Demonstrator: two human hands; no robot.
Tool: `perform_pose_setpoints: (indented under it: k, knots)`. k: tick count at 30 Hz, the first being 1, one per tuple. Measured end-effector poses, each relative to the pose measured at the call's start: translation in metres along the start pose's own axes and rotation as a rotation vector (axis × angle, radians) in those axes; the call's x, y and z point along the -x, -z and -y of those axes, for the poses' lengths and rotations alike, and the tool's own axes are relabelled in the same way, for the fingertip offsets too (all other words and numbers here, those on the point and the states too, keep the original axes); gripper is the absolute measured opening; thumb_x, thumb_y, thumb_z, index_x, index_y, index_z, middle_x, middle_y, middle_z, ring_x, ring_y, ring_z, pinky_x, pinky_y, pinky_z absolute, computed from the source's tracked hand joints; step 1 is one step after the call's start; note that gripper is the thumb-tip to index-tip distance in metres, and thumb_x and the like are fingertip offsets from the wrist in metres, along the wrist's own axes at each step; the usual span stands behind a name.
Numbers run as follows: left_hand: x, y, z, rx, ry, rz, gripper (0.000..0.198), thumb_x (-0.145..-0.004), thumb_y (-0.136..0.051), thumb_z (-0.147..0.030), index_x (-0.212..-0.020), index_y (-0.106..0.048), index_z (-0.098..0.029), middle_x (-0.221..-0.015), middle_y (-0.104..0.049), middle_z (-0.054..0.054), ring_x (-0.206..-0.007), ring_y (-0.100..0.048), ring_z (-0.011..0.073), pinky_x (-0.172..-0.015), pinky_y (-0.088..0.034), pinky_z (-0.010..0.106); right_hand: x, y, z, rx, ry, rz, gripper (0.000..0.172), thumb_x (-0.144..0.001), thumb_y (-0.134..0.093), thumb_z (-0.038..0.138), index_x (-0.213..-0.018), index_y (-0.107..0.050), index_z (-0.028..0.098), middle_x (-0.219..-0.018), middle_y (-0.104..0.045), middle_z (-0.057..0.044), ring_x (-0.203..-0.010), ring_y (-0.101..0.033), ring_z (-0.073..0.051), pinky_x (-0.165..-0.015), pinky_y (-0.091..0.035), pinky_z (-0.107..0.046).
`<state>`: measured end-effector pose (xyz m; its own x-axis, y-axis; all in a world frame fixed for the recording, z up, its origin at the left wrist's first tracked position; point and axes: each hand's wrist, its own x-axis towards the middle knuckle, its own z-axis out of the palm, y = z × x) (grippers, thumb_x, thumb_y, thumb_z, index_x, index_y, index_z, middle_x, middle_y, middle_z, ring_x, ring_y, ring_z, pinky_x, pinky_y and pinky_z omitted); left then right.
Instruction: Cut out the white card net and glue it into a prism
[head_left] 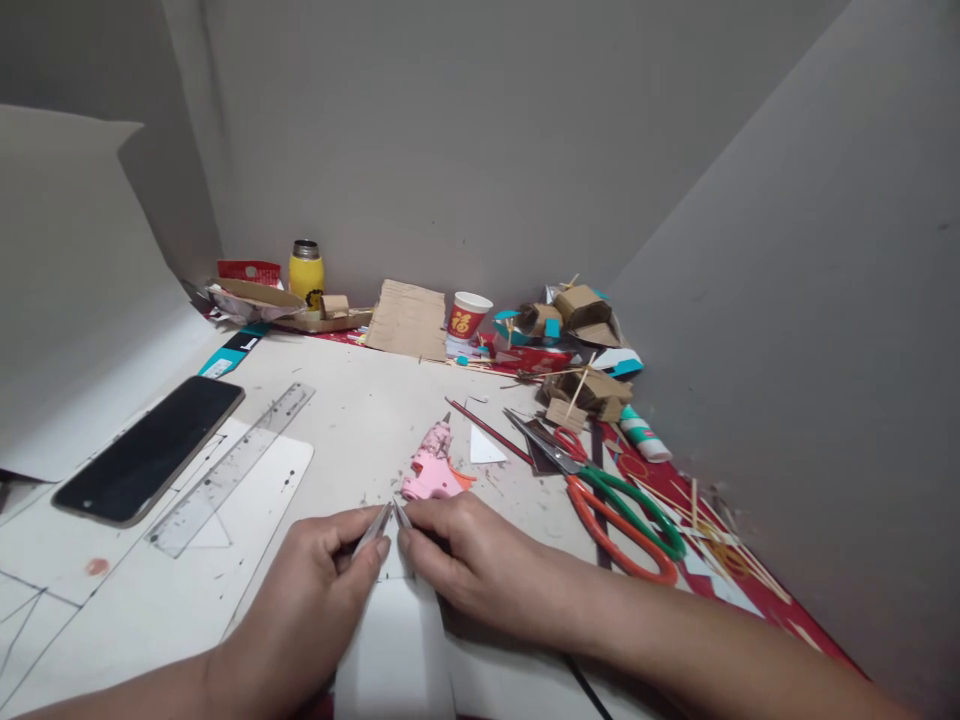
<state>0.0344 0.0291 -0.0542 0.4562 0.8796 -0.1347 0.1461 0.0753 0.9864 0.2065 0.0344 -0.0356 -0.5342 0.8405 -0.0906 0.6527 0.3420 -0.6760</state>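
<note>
A white paper or card piece [394, 640] with small pencil marks lies at the bottom centre and rises to a narrow point between the hands. My left hand [322, 580] pinches its left edge near the top. The right edge is pinched between thumb and fingers of my right hand [472, 555]. Both hands' fingertips nearly meet at the point. Just beyond them rests a pink glue gun [433, 462], its nozzle pointing away. A small white paper triangle [486, 445] lies right of the glue gun, beside a red pencil [491, 431].
Left are a black phone [150, 450], a clear ruler [236, 465] and marked white sheets. Large scissors [615, 510] with green and orange handles lie right. Behind stand a yellow bottle [306, 275], a paper cup [469, 316] and cardboard scraps [409, 318]. Grey walls surround the table.
</note>
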Motion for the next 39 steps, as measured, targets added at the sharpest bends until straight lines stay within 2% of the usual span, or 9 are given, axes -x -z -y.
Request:
perform_pose_setpoints:
  k: [8, 12, 15, 23, 28, 31, 34, 39]
  knots:
    - [-0.002, 0.001, 0.0, -0.067, -0.074, -0.011, 0.028, -0.088, -0.047, -0.02, -0.104, -0.07, -0.022, -0.092, -0.072, 0.0, -0.083, -0.062, 0.0175, -0.076, -0.047, 0.025, 0.001, -0.007, 0.001, 0.053, -0.064, -0.074, 0.015, -0.083, -0.046, 0.015, -0.068, -0.046, 0.017, -0.057, -0.046, 0.004, -0.052, -0.037, -0.009, -0.051, -0.03, -0.021]
    - [-0.003, 0.001, 0.0, -0.107, -0.104, -0.034, 0.023, -0.088, -0.049, -0.024, -0.088, -0.071, -0.02, -0.078, -0.069, 0.0, -0.074, -0.059, 0.0157, -0.069, -0.046, 0.023, 0.001, -0.008, -0.001, 0.04, -0.075, -0.09, 0.015, -0.083, -0.046, 0.017, -0.069, -0.043, 0.018, -0.059, -0.045, 0.004, -0.054, -0.037, -0.009, -0.05, -0.03, -0.02]
    - [-0.002, 0.001, -0.001, -0.123, -0.126, -0.029, 0.029, -0.091, -0.045, -0.03, -0.076, -0.068, -0.019, -0.071, -0.064, -0.001, -0.069, -0.056, 0.0143, -0.066, -0.045, 0.023, 0.001, -0.008, -0.002, 0.012, -0.044, -0.105, 0.019, -0.085, -0.045, 0.017, -0.067, -0.039, 0.019, -0.058, -0.041, 0.005, -0.052, -0.035, -0.008, -0.049, -0.029, -0.02]
    - [0.002, 0.0, -0.002, -0.05, -0.035, 0.037, 0.029, -0.093, -0.042, -0.031, -0.099, -0.068, -0.021, -0.084, -0.069, 0.0, -0.073, -0.056, 0.0158, -0.069, -0.046, 0.025, 0.003, -0.009, -0.001, -0.026, 0.004, -0.121, 0.021, -0.085, -0.045, 0.014, -0.066, -0.037, 0.019, -0.056, -0.039, 0.007, -0.051, -0.035, -0.007, -0.048, -0.028, -0.019]
    - [0.004, -0.004, -0.007, 0.067, 0.021, 0.023, 0.028, -0.09, -0.046, -0.027, -0.111, -0.064, -0.024, -0.101, -0.069, 0.001, -0.089, -0.059, 0.0189, -0.087, -0.044, 0.028, 0.001, -0.005, 0.004, -0.074, 0.036, -0.096, 0.015, -0.082, -0.044, 0.008, -0.071, -0.046, 0.017, -0.057, -0.041, 0.007, -0.052, -0.036, -0.007, -0.05, -0.03, -0.018]
    - [0.008, -0.008, -0.01, 0.126, 0.094, -0.004, 0.032, -0.091, -0.044, -0.034, -0.116, -0.062, -0.023, -0.105, -0.069, 0.003, -0.097, -0.059, 0.0225, -0.085, -0.045, 0.03, 0.003, -0.002, 0.009, -0.072, 0.023, -0.076, 0.016, -0.079, -0.045, 0.004, -0.069, -0.047, 0.017, -0.055, -0.038, 0.007, -0.05, -0.034, -0.007, -0.048, -0.029, -0.018]
    - [0.012, -0.012, -0.011, 0.19, 0.153, -0.036, 0.038, -0.092, -0.041, -0.041, -0.119, -0.059, -0.023, -0.105, -0.069, 0.005, -0.099, -0.059, 0.0243, -0.084, -0.047, 0.031, 0.006, 0.0, 0.012, -0.071, 0.021, -0.035, 0.016, -0.079, -0.044, 0.003, -0.071, -0.05, 0.016, -0.057, -0.04, 0.006, -0.05, -0.035, -0.008, -0.049, -0.031, -0.019]
    - [0.016, -0.016, -0.006, 0.256, 0.169, -0.071, 0.04, -0.089, -0.046, -0.046, -0.116, -0.062, -0.02, -0.105, -0.07, 0.006, -0.094, -0.061, 0.0243, -0.079, -0.048, 0.029, 0.009, 0.003, 0.016, -0.077, 0.025, -0.011, 0.017, -0.077, -0.045, 0.001, -0.071, -0.049, 0.017, -0.056, -0.04, 0.007, -0.049, -0.033, -0.008, -0.048, -0.03, -0.019]
